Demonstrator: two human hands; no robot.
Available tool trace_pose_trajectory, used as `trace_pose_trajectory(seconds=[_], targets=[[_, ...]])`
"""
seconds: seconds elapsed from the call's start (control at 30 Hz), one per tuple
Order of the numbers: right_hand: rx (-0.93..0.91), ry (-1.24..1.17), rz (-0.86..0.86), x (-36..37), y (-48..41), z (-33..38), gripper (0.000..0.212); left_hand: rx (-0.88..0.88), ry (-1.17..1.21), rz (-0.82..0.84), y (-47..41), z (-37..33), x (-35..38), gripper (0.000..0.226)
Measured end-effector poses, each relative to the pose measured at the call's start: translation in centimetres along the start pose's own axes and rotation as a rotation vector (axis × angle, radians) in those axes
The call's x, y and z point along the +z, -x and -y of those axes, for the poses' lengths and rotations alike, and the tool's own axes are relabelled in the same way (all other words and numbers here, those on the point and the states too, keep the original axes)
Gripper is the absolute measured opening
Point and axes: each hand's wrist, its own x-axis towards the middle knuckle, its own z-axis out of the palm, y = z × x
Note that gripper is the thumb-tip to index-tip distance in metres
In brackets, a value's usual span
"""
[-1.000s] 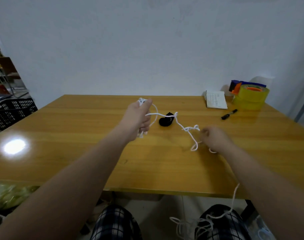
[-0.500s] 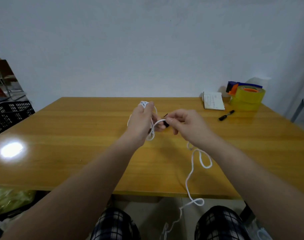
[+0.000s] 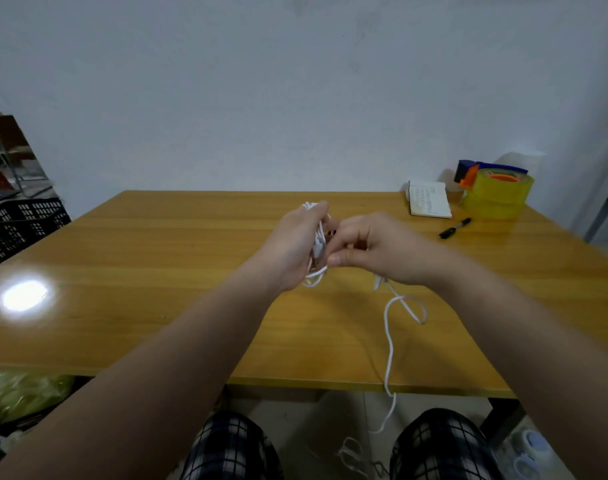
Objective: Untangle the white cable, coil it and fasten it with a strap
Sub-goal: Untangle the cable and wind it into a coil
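left hand [image 3: 292,247]: closed around gathered turns of the white cable [image 3: 389,344].
right hand [image 3: 372,251]: now against the left, pinching cable onto the coil.
change: another loop added; tail still trails off the table [image 3: 157,271].

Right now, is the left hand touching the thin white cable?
Touching. The head view shows the left hand closed around several loops of the thin white cable, which emerge above and below its fingers.

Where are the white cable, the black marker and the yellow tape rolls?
white cable [image 3: 388,344]: head view, on the loose strand hanging over the table edge.
black marker [image 3: 454,228]: head view, on the middle of its barrel.
yellow tape rolls [image 3: 500,194]: head view, on the front outer wall.
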Motion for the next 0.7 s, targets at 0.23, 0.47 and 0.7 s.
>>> trace_pose_trajectory(seconds=[0.23,0.47,0.7], targets=[[0.115,-0.098,-0.112,-0.7,0.0,0.2,0.034,-0.084,-0.563,0.192,1.4,-0.5,1.0,0.028],[0.348,-0.24,0.15,-3.4,1.9,-2.6,0.034,-0.084,-0.755,0.335,1.4,-0.9,-1.6,0.043],[0.22,0.049,-0.233,-2.8,1.1,-3.7,0.008,0.218,-1.05,0.216,1.2,0.9,-1.8,0.043]])
